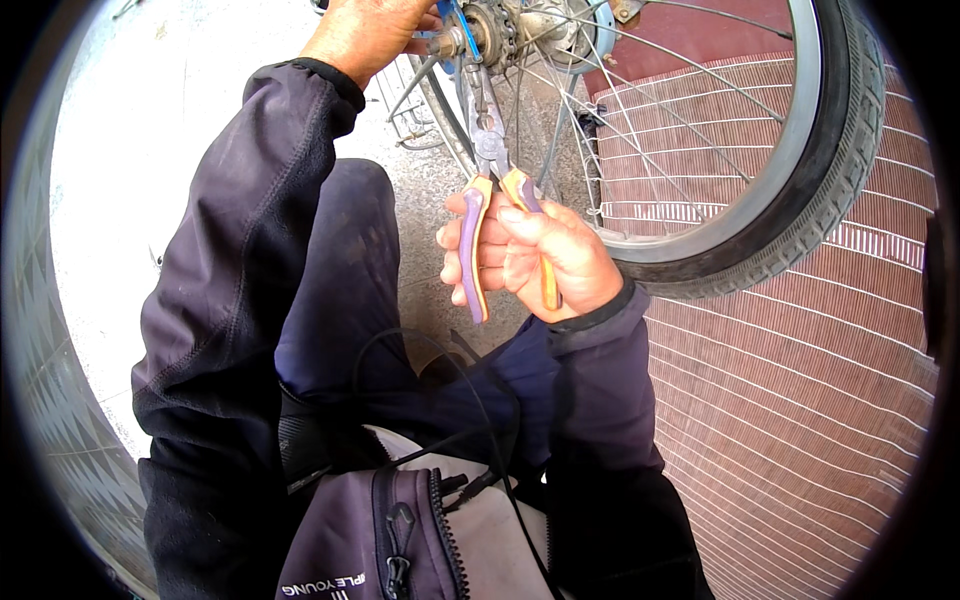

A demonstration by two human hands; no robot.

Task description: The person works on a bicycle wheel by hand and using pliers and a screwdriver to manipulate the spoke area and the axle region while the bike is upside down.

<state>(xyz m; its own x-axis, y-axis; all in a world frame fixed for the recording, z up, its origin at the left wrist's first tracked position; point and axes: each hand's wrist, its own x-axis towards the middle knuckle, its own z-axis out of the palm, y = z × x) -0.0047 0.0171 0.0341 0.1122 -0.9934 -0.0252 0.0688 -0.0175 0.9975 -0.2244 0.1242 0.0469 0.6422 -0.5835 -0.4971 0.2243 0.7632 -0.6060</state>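
My right hand (555, 250) is wrapped round a pair of pliers (491, 150) with purple and yellow handles. Those handles stand somewhat apart, and the metal jaws point up at the wheel hub (492, 32). A thin blue strip (466, 28) crosses the hub's end just above the jaws; whether they grip it I cannot tell. My left hand (375, 30), cut off by the upper edge, has its fingers curled at the axle end (445, 43). What those fingers hold is hidden. The spoked bicycle wheel (800, 160) with its black tyre fills the upper right.
Ribbed brown matting (790, 400) with white lines lies to the right, under the wheel. A wire rack or frame piece (410, 115) is left of the hub. Below my hands are my knees, a grey bag (340, 520) and a dark cable (480, 400).
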